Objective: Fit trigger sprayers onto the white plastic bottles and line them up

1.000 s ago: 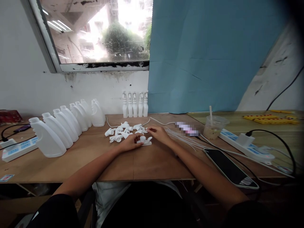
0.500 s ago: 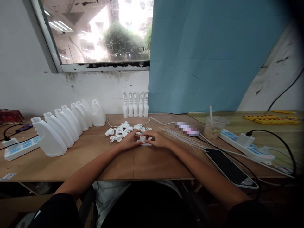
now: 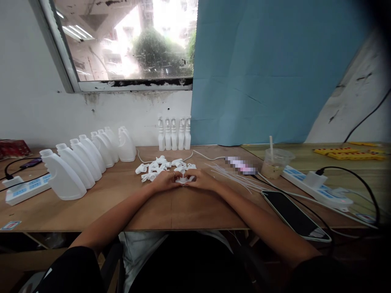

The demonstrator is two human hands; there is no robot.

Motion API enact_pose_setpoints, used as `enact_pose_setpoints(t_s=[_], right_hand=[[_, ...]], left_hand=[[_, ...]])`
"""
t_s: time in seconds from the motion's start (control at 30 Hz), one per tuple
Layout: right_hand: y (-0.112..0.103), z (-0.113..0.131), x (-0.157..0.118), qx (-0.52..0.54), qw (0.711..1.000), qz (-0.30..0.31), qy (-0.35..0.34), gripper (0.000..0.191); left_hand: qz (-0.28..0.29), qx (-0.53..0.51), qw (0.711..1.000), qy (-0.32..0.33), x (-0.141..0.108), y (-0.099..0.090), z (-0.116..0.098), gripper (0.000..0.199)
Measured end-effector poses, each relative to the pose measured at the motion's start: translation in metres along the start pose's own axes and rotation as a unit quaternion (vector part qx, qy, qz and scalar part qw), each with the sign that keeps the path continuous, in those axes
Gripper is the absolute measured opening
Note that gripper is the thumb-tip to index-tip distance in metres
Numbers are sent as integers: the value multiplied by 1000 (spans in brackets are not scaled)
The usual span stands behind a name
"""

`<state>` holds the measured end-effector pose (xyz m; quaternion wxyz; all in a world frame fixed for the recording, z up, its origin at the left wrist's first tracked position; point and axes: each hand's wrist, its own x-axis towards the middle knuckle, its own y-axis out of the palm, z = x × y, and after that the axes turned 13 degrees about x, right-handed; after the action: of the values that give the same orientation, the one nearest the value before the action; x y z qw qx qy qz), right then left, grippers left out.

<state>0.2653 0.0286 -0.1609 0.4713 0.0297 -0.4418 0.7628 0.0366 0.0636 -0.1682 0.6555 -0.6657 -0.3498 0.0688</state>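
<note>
Both of my hands meet at the middle of the brown table (image 3: 146, 211), fingers curled round a small white plastic part (image 3: 182, 179). My left hand (image 3: 166, 180) grips it from the left, a ring on one finger. From the right, my right hand (image 3: 200, 179) pinches the same part. Its exact shape is mostly hidden by the fingers. Just beyond and to the left lies a loose pile of white spray heads (image 3: 157, 165). Thin white tubes (image 3: 238, 179) lie spread to the right of my right hand.
White bottles without caps (image 3: 69, 175) line the left side. Several bottles with spray heads (image 3: 174, 134) stand by the wall. To the right are a phone (image 3: 295, 213), a plastic cup (image 3: 273, 165), a power strip (image 3: 330, 195) and cables. Another power strip (image 3: 29, 190) lies far left.
My fingers have closed in more tightly around the white part, and my hands sit slightly lower. The bottles, the tubes and the phone have stayed in place.
</note>
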Motion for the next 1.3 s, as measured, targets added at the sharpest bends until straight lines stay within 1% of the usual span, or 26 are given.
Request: enact_pose_setpoints(t_s=[0.13, 0.33, 0.47, 0.57, 0.63, 0.67, 0.7, 0.73, 0.77, 0.8, 0.83, 0.93, 1.0, 1.1, 1.2, 1.3], right_hand=[[0, 3, 1, 5, 1000, -2, 4, 16], [-2, 3, 0, -2, 1000, 3, -5, 17], [-2, 3, -1, -1, 1000, 10, -1, 24], [-4, 1, 1, 29, 999, 23, -6, 28], [-12, -2, 4, 52, 999, 2, 4, 34], [-18, -3, 5, 44, 999, -24, 22, 36], [-27, -4, 5, 13, 997, -53, 54, 37], [-37, -6, 4, -37, 991, -83, 94, 35], [-47, -7, 2, -108, 979, -103, 141, 33], [-58, -10, -1, -187, 958, -105, 192, 30], [-69, -12, -5, -220, 944, -104, 222, 27], [-91, -23, -19, -265, 911, -83, 305, 16], [-96, -31, -26, -280, 891, -68, 350, 11], [-93, -42, -30, -290, 879, -53, 374, 9], [-88, -47, -29, -293, 879, -55, 372, 9], [-85, -45, -27, -291, 884, -76, 358, 9]], left_hand=[[-14, 15, 1000, 23, 0, 2, 0, 33], [-15, 6, 1000, 26, 1, 1, -1, 31], [-6, 10, 1000, 4, 1, -1, -4, 31], [4, 9, 1000, -19, 1, -2, -7, 31], [9, -10, 999, -37, 1, -2, -9, 34], [9, -25, 999, -46, 1, -2, -10, 38], [8, -38, 998, -54, 1, -3, -11, 42], [10, -44, 997, -58, 1, -3, -12, 45], [13, -42, 997, -59, 2, -3, -13, 47], [18, -34, 998, -57, 2, -4, -14, 46], [23, -25, 998, -54, 3, -4, -14, 44], [25, -15, 999, -42, 4, -5, -15, 39], [17, -19, 999, -37, 4, -5, -14, 37], [16, -31, 999, -35, 4, -3, -12, 37], [24, -40, 998, -43, 3, -2, -11, 39], [12, -55, 997, -55, 3, -1, -11, 40]])
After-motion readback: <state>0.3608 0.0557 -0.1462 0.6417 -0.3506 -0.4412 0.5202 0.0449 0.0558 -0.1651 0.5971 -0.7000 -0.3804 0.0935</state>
